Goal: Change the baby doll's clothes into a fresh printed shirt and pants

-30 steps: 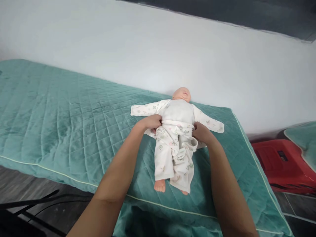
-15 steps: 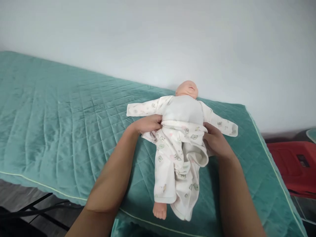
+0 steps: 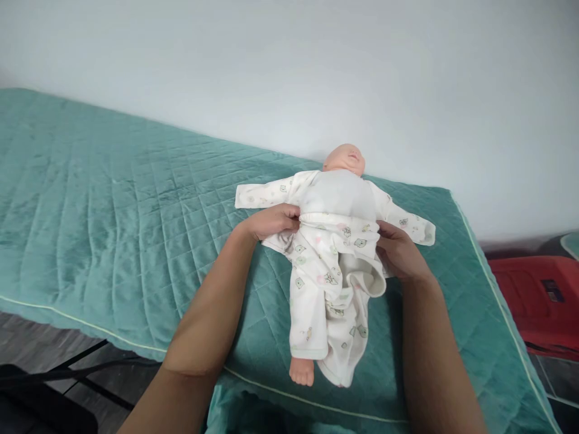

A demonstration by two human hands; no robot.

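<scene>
A baby doll (image 3: pixel 345 159) lies on its back with its head near the wall, dressed in a white printed top turned up to a plain pale area over the chest (image 3: pixel 339 193). Printed baby pants (image 3: pixel 310 289) cover its legs; one bare foot (image 3: pixel 301 371) sticks out of a leg opening, while the other leg's end looks limp. At the waist, my left hand (image 3: pixel 277 222) pinches the pants' waistband from the left side. My right hand (image 3: pixel 401 248) grips the waistband on the opposite side, its fingertips partly hidden by the fabric.
A green quilted cover (image 3: pixel 136 199) spreads over the bed, which runs along a pale wall (image 3: pixel 280 72). To the right of the bed stands a red plastic object (image 3: pixel 538 295). Dark metal legs (image 3: pixel 85 361) and a black item (image 3: pixel 40 401) show at the lower left.
The view has shifted slightly, so the doll and bed sit a little higher in the picture. Both hands keep their hold at the waist, with the waistband slightly higher against the body.
</scene>
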